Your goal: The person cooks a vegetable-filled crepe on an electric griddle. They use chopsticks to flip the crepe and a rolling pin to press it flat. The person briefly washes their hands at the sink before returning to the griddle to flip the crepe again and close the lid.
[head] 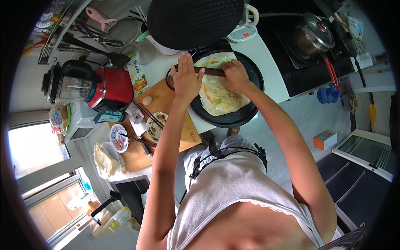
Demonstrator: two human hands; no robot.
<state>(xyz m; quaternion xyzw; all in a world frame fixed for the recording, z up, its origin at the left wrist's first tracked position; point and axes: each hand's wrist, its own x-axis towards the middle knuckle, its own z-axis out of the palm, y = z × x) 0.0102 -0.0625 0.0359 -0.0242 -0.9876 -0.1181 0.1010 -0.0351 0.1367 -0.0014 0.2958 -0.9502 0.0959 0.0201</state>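
A browned, filled flatbread [220, 93] lies in a round black electric griddle [215, 120] whose ridged lid [195, 25] stands raised behind it. Across the flatbread runs a dark wooden stick or handle [210, 71]. My right hand [236, 73] has its fingers curled over the right end of this piece. Held up over the griddle's left edge, my left hand [186, 78] has its fingers extended and its palm near the left end; whether it touches the piece is hidden.
Left of the griddle, a wooden board [190, 134] bears an egg [147, 100], a bowl of chopped filling [153, 131] and chopsticks. A red blender [114, 84] stands farther left. A lidded pot [317, 34] sits on the black hob at right.
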